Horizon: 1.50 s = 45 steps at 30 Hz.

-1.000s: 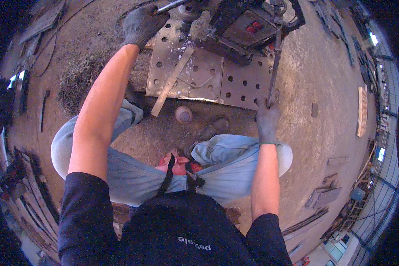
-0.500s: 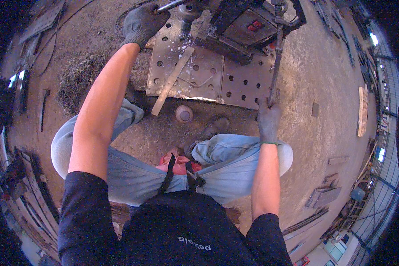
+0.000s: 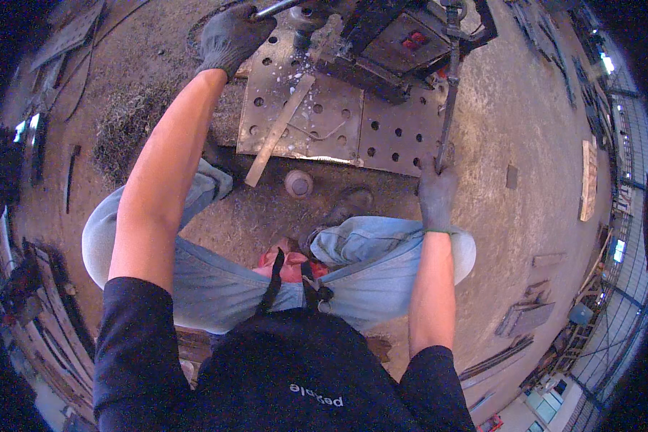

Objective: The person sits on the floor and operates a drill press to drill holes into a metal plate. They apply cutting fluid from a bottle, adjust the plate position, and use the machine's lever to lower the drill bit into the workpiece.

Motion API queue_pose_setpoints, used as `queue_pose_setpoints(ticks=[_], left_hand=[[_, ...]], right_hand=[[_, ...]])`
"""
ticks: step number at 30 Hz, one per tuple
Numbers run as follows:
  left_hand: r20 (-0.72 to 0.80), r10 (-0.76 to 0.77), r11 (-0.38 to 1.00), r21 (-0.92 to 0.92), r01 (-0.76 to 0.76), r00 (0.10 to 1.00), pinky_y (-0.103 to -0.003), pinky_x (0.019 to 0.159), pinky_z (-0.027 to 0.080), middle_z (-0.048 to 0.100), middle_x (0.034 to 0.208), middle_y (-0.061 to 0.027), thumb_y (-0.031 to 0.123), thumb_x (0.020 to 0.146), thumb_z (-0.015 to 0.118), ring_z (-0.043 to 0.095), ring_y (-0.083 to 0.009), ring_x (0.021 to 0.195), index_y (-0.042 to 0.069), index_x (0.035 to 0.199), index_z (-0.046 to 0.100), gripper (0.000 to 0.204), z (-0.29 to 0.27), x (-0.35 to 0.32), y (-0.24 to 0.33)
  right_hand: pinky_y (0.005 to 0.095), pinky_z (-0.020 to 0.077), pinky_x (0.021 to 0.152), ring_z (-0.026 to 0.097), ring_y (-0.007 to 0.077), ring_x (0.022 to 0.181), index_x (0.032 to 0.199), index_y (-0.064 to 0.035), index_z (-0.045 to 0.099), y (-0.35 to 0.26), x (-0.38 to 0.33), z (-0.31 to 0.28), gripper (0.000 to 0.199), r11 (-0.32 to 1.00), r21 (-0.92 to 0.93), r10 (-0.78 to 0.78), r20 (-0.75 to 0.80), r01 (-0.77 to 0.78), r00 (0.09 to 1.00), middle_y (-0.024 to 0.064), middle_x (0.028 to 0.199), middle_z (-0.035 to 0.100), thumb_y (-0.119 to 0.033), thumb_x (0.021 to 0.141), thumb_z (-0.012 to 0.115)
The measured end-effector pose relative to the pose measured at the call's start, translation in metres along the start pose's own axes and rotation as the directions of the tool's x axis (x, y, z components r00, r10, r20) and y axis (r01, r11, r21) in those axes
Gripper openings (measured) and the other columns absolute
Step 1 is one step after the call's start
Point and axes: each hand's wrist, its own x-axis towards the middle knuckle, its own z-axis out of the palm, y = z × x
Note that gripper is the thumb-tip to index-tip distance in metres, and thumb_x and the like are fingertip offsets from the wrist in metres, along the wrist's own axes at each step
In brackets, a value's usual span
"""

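1. A person crouches over a perforated steel plate [image 3: 317,108] that lies flat on the dirt floor [image 3: 511,122]; every place below is given from that plate.
2. Nearest the body, short of the plate's near edge, the knees in light blue trousers [image 3: 367,259] spread apart, with a brown shoe [image 3: 345,209] between them and the plate.
3. Just off the plate's near edge, a small round metal cap [image 3: 299,183] sits on the ground.
4. At the plate's near right corner, the right hand [image 3: 437,198], in a dark glove, has its fingers curled fully round the lower end of a long thin metal lever [image 3: 446,101].
5. The lever rises from that corner across the plate's right side to the machine at the far edge.
6. A flat wooden strip [image 3: 279,129] lies slantwise on the plate's left half, its near end hanging over the near edge.
7. White chips and a thin curl of wire are scattered on the plate around its holes.
8. On the plate's far part stands a dark drilling machine [image 3: 392,39] with red buttons on top.
9. Beyond the plate's far left corner, the left hand [image 3: 230,36], gloved too, is closed round a metal handle bar [image 3: 277,9] that sticks out from the machine.
10. Left of the plate, a heap of metal shavings [image 3: 126,126] lies on the ground.
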Motion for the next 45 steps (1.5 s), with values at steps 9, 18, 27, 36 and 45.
queue_pose_setpoints(ticks=[9,18,27,36,45], left_hand=[[0.007,-0.011,0.998,0.064,0.011,1.000,-0.052,0.079,0.057,0.075,0.095,-0.0184,0.058,0.091,0.062,0.072,-0.0422,0.089,0.013,0.101,0.074,0.048,0.001,0.002,0.002],[0.004,-0.003,0.999,0.038,0.003,1.000,-0.052,0.081,0.056,0.075,0.096,-0.0186,0.056,0.090,0.064,0.072,-0.0421,0.092,0.012,0.102,0.074,0.046,0.001,0.001,0.001],[0.005,-0.020,0.998,0.067,0.020,1.000,-0.051,0.082,0.057,0.075,0.100,-0.0188,0.056,0.091,0.062,0.072,-0.0419,0.093,0.013,0.105,0.074,0.047,0.005,0.002,0.000],[-0.173,-0.069,0.994,-0.093,0.053,0.983,-0.049,0.065,0.054,0.069,0.076,-0.0208,0.036,0.075,0.072,0.070,-0.0404,0.073,0.010,0.078,0.074,0.027,-0.006,-0.008,0.017],[-0.013,-0.016,0.998,0.058,0.017,1.000,-0.051,0.082,0.057,0.076,0.101,-0.0178,0.055,0.091,0.062,0.072,-0.0416,0.094,0.015,0.108,0.075,0.045,0.005,0.002,0.001]], right_hand=[[0.0351,0.0438,0.051,0.059,0.0144,0.058,0.096,0.0033,0.074,-0.013,-0.006,-0.005,0.033,0.996,0.086,0.036,-0.010,-0.035,0.999,0.0086,0.076,0.070,-0.029,0.095,0.070],[0.0344,0.0438,0.050,0.058,0.0137,0.056,0.097,0.0031,0.075,-0.002,-0.002,0.001,0.031,0.999,0.050,0.016,-0.034,-0.014,0.999,0.0069,0.074,0.069,-0.027,0.093,0.071],[0.0351,0.0427,0.050,0.056,0.0140,0.055,0.090,0.0030,0.073,-0.010,-0.005,-0.002,0.034,0.997,0.069,0.023,-0.028,-0.021,0.999,0.0037,0.064,0.060,-0.030,0.094,0.069],[0.0348,0.0425,0.050,0.056,0.0144,0.054,0.092,0.0016,0.074,0.001,-0.002,-0.001,0.034,0.995,0.091,-0.039,-0.051,0.043,0.998,0.0037,0.064,0.060,-0.032,0.094,0.069],[0.0349,0.0440,0.051,0.058,0.0148,0.057,0.096,0.0013,0.075,-0.003,-0.003,-0.002,0.035,0.999,0.051,0.022,-0.042,-0.020,0.999,0.0059,0.068,0.063,-0.033,0.094,0.071]])
